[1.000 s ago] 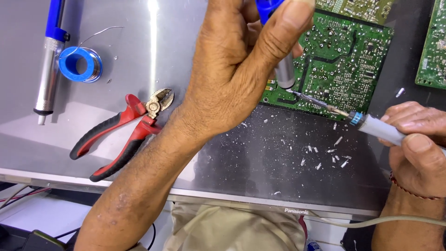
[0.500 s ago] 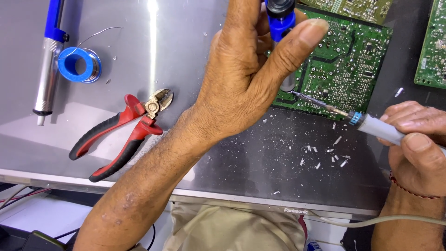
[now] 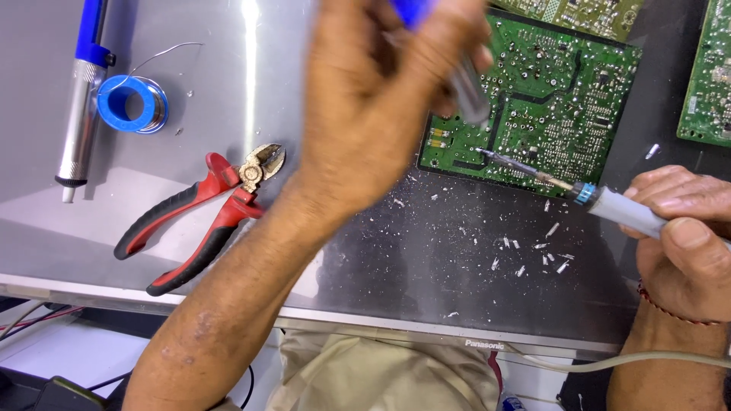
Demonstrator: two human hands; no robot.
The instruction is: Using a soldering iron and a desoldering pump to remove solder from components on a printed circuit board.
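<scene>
Soldering at a green board

Iron (image 3: 533,171) lies pinched in the right hand (image 3: 681,228), fingers closed round its pale handle, tip touching the lower left part of the board (image 3: 556,99). The left hand (image 3: 381,106) is wrapped round a blue-and-metal pump (image 3: 464,87), held just above the board's left edge and blurred. On the desk (image 3: 228,68) lie red cutters (image 3: 202,217), a blue solder spool (image 3: 131,104), a second pump (image 3: 80,114) and metal snippets (image 3: 533,251).

Looks like an electronics repair workshop: green circuit boards (image 3: 533,106), a soldering iron (image 3: 579,194), solder spool (image 3: 133,104), red cutters (image 3: 202,217) and snipped lead bits (image 3: 533,255) all over the counter (image 3: 228,76).
</scene>
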